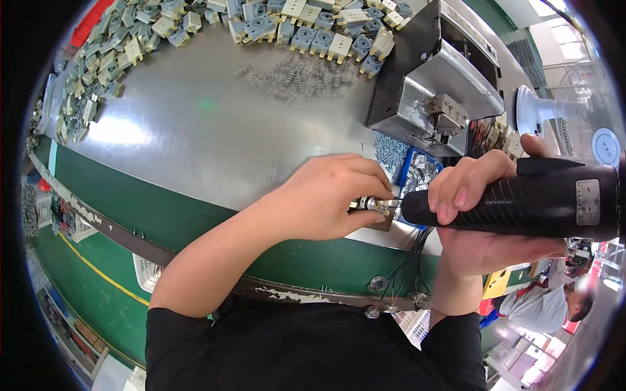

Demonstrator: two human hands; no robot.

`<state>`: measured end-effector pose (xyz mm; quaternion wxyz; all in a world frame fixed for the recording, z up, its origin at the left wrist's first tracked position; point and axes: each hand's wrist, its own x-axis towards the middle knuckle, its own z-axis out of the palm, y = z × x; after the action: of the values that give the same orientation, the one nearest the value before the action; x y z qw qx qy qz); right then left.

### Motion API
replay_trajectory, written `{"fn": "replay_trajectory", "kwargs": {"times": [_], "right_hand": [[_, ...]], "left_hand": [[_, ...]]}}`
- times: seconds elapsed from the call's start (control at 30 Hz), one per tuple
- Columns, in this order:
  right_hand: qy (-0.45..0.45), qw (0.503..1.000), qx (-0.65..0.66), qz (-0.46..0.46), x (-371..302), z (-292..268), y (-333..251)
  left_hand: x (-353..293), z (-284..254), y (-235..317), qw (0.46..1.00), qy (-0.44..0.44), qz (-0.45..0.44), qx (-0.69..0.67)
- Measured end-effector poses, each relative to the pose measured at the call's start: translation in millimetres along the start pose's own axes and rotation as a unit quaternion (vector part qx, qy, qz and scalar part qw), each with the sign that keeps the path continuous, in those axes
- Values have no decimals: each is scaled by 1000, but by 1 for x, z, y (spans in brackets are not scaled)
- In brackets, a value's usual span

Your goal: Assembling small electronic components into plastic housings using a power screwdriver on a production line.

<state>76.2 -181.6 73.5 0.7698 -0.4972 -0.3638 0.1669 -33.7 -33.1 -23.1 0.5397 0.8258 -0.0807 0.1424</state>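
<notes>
My left hand [329,195] is closed at the table's front edge, pinching a small shiny metal part [372,203] between thumb and fingers. Part of it is hidden by the fingers. A small brown block [386,225] shows under the thumb. My right hand [473,186] is wrapped round a black electric screwdriver [502,207], held level with its nose pointing left. The nose of the screwdriver is close to the metal part; I cannot tell whether the two touch. Just beyond lie a blue tray [406,174] of small metal pieces and a heap of screws [389,154].
Many grey and cream lamp-holder-like blocks [313,36] line the table's far edge and left. Loose springs [297,75] lie mid-table. A metal fixture [430,98] stands back right, with a fan [587,117] behind. Black wires [411,260] hang over the front edge. Another person [538,306] is at right.
</notes>
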Motion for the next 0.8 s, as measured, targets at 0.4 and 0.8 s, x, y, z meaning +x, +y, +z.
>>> {"fn": "replay_trajectory", "kwargs": {"times": [0.4,0.8], "right_hand": [[-82,994,19,-73,-11,-5,10],[-107,990,41,-80,-13,-13,15]], "left_hand": [[-2,1,-1,1000,0,-10,-7],[-2,4,-3,1000,7,-5,-26]]}}
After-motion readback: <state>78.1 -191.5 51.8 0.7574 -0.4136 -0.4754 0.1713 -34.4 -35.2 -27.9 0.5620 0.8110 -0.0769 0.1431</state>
